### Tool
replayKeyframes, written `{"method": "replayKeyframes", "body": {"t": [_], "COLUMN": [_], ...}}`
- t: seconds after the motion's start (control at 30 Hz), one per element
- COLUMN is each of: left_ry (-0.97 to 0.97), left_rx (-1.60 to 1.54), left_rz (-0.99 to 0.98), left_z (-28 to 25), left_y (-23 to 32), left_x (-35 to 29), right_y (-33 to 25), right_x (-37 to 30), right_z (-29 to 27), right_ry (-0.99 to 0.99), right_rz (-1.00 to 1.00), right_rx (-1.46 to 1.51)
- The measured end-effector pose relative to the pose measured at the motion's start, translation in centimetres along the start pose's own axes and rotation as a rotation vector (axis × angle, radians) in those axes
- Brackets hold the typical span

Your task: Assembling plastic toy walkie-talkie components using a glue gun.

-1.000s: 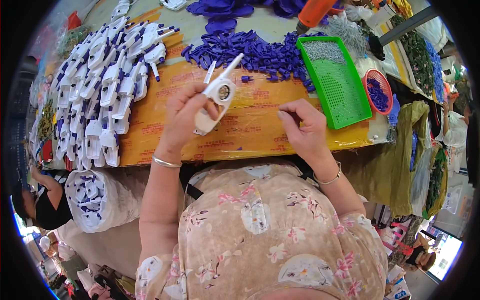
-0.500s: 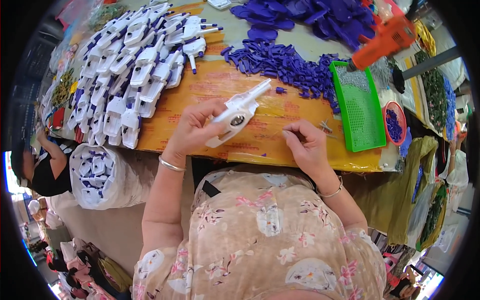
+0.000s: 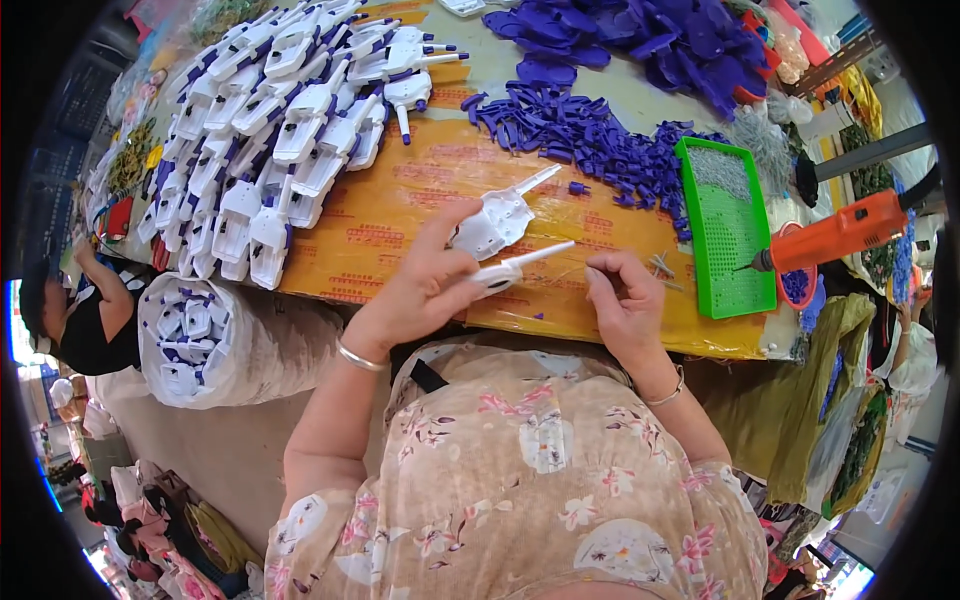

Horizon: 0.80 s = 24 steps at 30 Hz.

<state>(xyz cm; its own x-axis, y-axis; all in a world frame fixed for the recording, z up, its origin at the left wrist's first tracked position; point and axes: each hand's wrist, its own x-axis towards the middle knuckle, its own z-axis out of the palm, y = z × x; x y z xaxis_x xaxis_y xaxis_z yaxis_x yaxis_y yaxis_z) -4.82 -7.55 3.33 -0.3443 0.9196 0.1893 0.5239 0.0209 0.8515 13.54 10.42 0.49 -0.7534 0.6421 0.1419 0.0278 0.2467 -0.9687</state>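
Note:
My left hand [image 3: 415,292] is closed on white plastic shell halves over the table's front part. One broad shell half [image 3: 497,222] shows its hollow inner side with a narrow stem pointing up and right. Below it, a second white shell half [image 3: 516,268] with a similar stem sits by my thumb, apart from the first. My right hand [image 3: 630,305] is at the right, thumb and fingers curled into a pinch; whatever they hold is too small to make out. Several loose screws [image 3: 660,266] lie just beyond it.
A pile of white-and-purple plastic assemblies [image 3: 270,130] covers the left. Small purple parts [image 3: 580,130] and larger purple pieces [image 3: 690,40] lie at the back. An orange power screwdriver [image 3: 840,232] hangs over a green tray [image 3: 738,302]. A filled bag [image 3: 185,335] stands left.
The white shell in my left hand, seen as one piece before, now shows as two separate halves. The orange power screwdriver has swung right and nearer. My right hand keeps its pinch.

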Motion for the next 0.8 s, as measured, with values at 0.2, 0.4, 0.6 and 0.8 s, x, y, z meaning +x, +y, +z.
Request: {"method": "replayKeyframes", "body": {"t": [0.2, 0.4, 0.6, 0.8], "left_ry": [-0.010, 0.115, 0.323, 0.994], "left_rx": [0.360, 0.219, -0.005, -0.596], "left_rz": [0.046, 0.016, 0.065, -0.150], "left_z": [-0.9, 3.3, 0.0, -15.7], "left_y": [-1.4, -2.1, -0.2, 0.5], "left_x": [2.3, 2.2, -0.5, -8.5], "right_y": [-0.2, 0.2, 0.4, 0.9], "right_x": [0.3, -0.3, -0.5, -0.3], "right_z": [0.3, -0.1, -0.2, -0.3], "right_ry": [-0.012, -0.023, -0.066, -0.059], "right_rz": [-0.037, -0.142, -0.069, -0.017], "right_rx": [-0.067, -0.189, -0.051, -0.092]}}
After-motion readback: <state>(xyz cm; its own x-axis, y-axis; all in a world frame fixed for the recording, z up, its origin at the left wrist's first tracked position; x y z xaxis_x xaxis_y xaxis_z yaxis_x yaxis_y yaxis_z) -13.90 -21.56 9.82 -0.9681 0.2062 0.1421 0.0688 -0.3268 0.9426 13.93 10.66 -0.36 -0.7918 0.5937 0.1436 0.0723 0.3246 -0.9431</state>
